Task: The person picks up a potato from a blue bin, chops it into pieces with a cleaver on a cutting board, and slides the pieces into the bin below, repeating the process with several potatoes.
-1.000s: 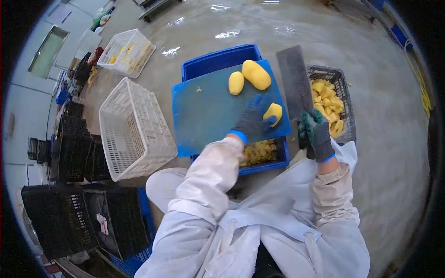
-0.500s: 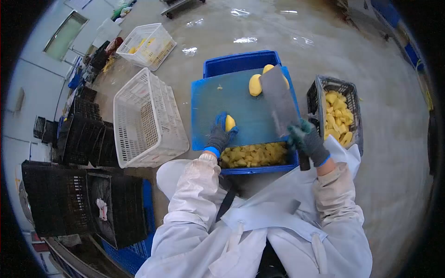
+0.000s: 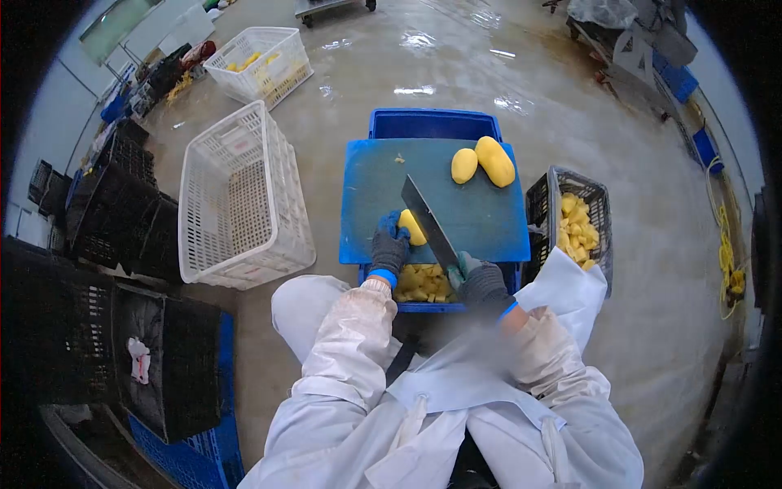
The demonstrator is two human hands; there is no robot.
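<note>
My gloved left hand (image 3: pixel 390 246) is closed on a peeled potato (image 3: pixel 412 227) at the near left of the blue cutting board (image 3: pixel 375 183). In my gloved right hand (image 3: pixel 481 284) is a cleaver (image 3: pixel 428 218), gripped by its handle. The broad blade slants over the board just right of the held potato; whether it touches cannot be made out. Two whole peeled potatoes, a smaller one (image 3: pixel 464 165) and a larger one (image 3: pixel 495 161), lie at the board's far right corner. Below the board's near edge, cut potato pieces (image 3: pixel 423 283) sit in a blue bin (image 3: pixel 432 122).
Right of the board stands a black crate (image 3: pixel 603 200) with potato chunks. A white crate (image 3: pixel 187 212) is at the left, with another white crate (image 3: pixel 277 61) holding yellow pieces behind it. Stacked black crates (image 3: pixel 167 367) fill the near left. A wheeled cart (image 3: pixel 326 6) stands far back.
My right hand has brought the cleaver left and down from the board's right side to beside the held potato. The two potatoes behind the blade now show fully. The view has shifted slightly.
</note>
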